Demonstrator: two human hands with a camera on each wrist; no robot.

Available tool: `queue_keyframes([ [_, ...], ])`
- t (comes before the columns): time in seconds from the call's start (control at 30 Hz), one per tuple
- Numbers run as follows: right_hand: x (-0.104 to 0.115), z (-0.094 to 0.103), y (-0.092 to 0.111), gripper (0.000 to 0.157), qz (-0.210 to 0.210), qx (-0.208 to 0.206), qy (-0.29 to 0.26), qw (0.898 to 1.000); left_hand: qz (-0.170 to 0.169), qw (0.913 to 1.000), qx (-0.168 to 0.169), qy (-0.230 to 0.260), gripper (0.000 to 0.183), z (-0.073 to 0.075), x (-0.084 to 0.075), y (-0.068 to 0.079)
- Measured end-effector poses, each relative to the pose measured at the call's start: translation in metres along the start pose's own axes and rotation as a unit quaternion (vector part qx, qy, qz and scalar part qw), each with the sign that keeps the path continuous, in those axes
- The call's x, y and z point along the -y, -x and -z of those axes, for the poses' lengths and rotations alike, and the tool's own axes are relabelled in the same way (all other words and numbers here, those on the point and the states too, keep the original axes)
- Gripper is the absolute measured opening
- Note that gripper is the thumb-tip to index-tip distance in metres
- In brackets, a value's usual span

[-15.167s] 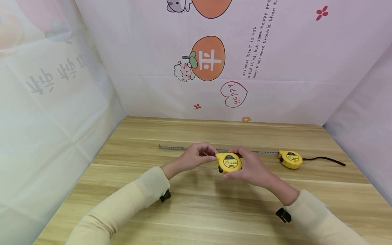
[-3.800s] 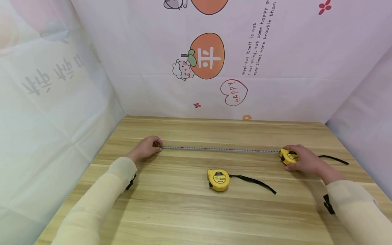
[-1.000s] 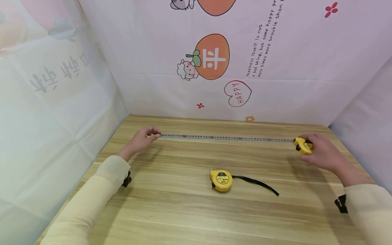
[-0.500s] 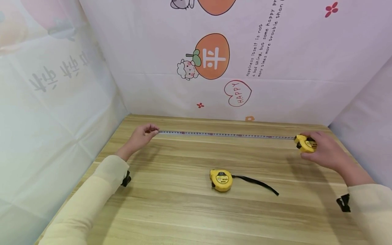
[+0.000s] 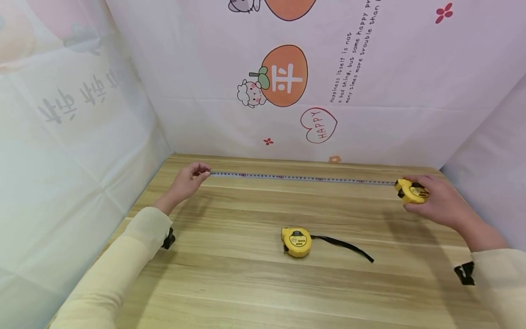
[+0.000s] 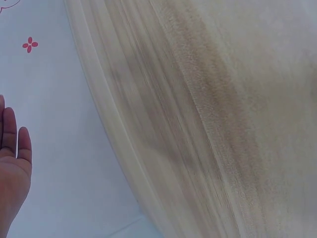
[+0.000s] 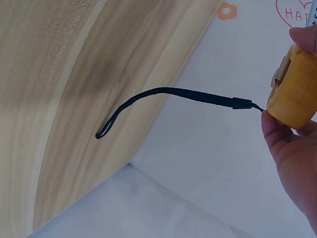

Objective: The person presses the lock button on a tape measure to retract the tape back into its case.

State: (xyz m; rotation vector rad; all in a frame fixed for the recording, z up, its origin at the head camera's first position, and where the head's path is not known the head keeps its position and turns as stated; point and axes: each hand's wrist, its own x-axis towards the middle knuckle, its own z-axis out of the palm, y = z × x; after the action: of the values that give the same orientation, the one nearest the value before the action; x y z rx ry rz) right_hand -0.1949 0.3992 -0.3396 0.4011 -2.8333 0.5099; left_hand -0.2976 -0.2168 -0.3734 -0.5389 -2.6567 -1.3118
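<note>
A long measuring blade (image 5: 301, 177) stretches from left to right above the table in the head view. My left hand (image 5: 184, 183) pinches its free end between thumb and fingers. At the other end, my right hand (image 5: 441, 203) grips the yellow tape measure (image 5: 411, 191) from which the blade comes. A black wrist strap (image 7: 198, 95) hangs from that case in the right wrist view. A second yellow tape measure (image 5: 297, 242) lies on the table between the arms, its blade not visible. The left wrist view shows only part of the left hand, without the blade.
The wooden table (image 5: 263, 288) meets a printed cloth backdrop (image 5: 230, 123) behind and pale cloth walls at both sides. The second tape measure's black strap (image 5: 345, 244) lies out to its right.
Earlier, both hands held the second tape measure; it now lies on the table. The hands have since lifted the extended one off the tabletop, and lately the left end rose a little further.
</note>
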Motion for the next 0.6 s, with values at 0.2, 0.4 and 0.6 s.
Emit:
queue_keyframes([
  [0.2,0.0012,0.002,0.0008,0.07,0.011,0.0,-0.016,1.0,0.001,1.0,-0.003,0.0,0.023,0.0002,0.0013,-0.0007],
  [0.4,0.0015,0.001,0.002,0.064,0.041,-0.022,-0.004,0.999,-0.003,1.0,0.0,0.004,0.023,0.0014,0.0027,-0.0013],
  [0.6,-0.0013,0.0004,0.0025,0.059,0.098,-0.034,0.023,0.994,-0.01,0.9999,0.002,0.004,0.023,0.0019,0.0019,-0.0004],
])
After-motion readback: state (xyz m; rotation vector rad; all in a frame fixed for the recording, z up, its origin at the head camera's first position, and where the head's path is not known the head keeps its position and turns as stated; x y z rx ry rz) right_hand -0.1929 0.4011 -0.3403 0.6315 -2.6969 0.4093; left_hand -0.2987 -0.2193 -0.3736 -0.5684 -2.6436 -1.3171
